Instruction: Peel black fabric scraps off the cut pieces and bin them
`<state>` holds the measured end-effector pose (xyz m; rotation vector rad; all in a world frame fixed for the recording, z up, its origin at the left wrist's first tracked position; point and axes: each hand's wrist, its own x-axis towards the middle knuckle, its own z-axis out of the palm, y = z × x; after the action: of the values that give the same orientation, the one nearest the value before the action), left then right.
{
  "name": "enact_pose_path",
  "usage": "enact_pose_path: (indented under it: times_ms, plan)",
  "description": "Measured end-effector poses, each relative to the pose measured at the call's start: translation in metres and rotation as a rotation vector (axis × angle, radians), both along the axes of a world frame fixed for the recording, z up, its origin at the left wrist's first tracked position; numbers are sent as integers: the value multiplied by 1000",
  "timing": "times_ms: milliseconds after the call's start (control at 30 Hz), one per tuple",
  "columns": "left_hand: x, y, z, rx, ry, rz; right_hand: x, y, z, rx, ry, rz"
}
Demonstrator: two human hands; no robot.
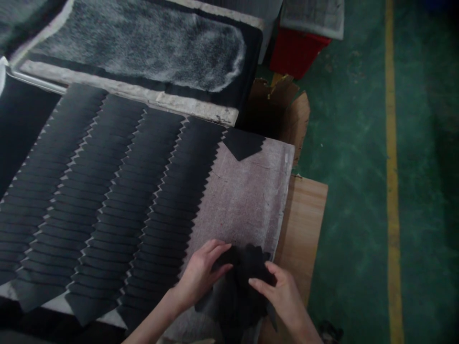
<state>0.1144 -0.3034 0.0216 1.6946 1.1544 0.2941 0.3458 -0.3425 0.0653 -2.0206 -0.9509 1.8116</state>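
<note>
Right hand (285, 289) at fabric (255, 270), carton (300, 114) beyond

Loose dark pieces (238, 298) are handled by the left hand (204, 267) and right hand (283, 291); overlapped dark rows (131, 191) are noted alongside.

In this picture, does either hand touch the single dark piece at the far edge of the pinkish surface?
No, the left hand and right hand are at the nearer dark pile, away from the single dark piece.
</note>
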Motion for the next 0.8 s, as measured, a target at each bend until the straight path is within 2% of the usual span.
enact_pose_path:
  times_ms: [100,200,300,367,467,567,633,700,800]
  plan:
    - [-3,10,5,-229,-183,162,13,20,10,-48,248,-185]
    - [1,27,13,-464,-435,254,11,41,12,-71,383,-224]
    - [14,53,23,-710,-650,133,2,63,8,-20,421,-145]
    - [23,70,27,-841,-676,42,-4,78,5,48,355,-55]
    - [27,89,27,-877,-662,-4,-10,99,1,223,160,85]
    - [23,102,22,-856,-767,6,-17,116,-3,435,-84,200]
    - [23,108,18,-837,-785,92,-23,126,-7,542,-220,247]
    - [26,113,13,-804,-714,243,-28,134,-10,612,-306,248]
    - [33,121,9,-754,-626,420,-30,148,-10,599,-355,184]
